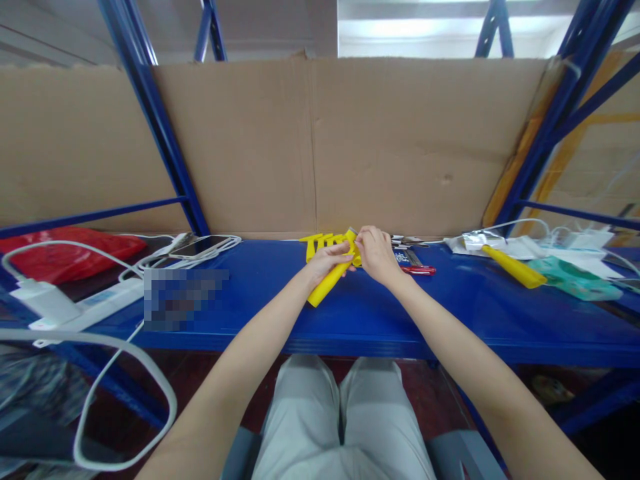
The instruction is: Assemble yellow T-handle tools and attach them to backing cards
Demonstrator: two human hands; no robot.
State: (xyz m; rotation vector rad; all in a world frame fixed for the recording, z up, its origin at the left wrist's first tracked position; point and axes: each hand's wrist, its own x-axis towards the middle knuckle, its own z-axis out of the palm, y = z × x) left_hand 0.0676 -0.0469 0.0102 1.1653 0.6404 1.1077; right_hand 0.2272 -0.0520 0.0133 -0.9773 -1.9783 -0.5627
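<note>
My left hand is wrapped around a yellow plastic handle, which slants from its wide lower end near me up to its far end. Close to that far end, my right hand has its fingers pinched together; what they hold is hidden. Behind my left hand, several more yellow pieces lie in a row on the blue table. Just right of my right hand are a red tool, a dark flat packet and some small metal blades or strips, too small to tell.
On the right, another yellow handle lies by a green plastic bag and silver wrapping. To the left are a red bag, a white power strip, a phone and white cables. Cardboard walls the back.
</note>
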